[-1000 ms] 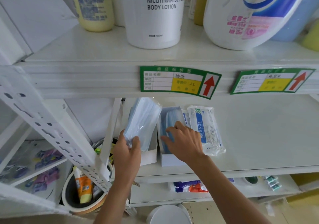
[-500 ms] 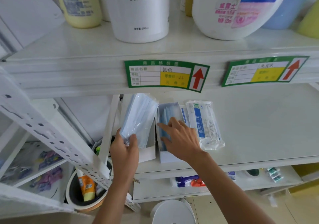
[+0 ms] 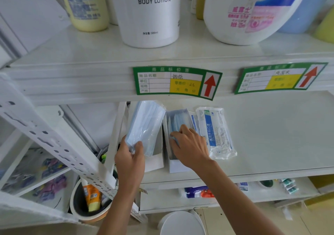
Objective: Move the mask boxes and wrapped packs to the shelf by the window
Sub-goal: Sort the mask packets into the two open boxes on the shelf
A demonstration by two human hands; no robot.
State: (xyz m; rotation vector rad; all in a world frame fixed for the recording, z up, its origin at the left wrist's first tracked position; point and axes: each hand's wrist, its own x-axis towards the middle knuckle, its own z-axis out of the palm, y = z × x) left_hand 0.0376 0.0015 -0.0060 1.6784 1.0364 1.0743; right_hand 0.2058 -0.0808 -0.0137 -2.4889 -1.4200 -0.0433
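Note:
On the white middle shelf my left hand grips the near end of a clear-wrapped pack of blue masks, tilted over an open white mask box at the shelf's left end. My right hand reaches into a second open white box beside it, fingers bent onto the blue masks inside. A flat wrapped pack with a blue label lies to the right, touching my right hand's knuckles.
Above, an upper shelf carries a body lotion bottle, a yellow bottle and a large detergent jug. Green price tags line its front edge. A perforated upright crosses left; a bin sits below.
The view has shifted slightly upward and closer. My left hand has tilted the wrapped mask pack a little further up; my right hand's fingers have dug slightly deeper into the second box.

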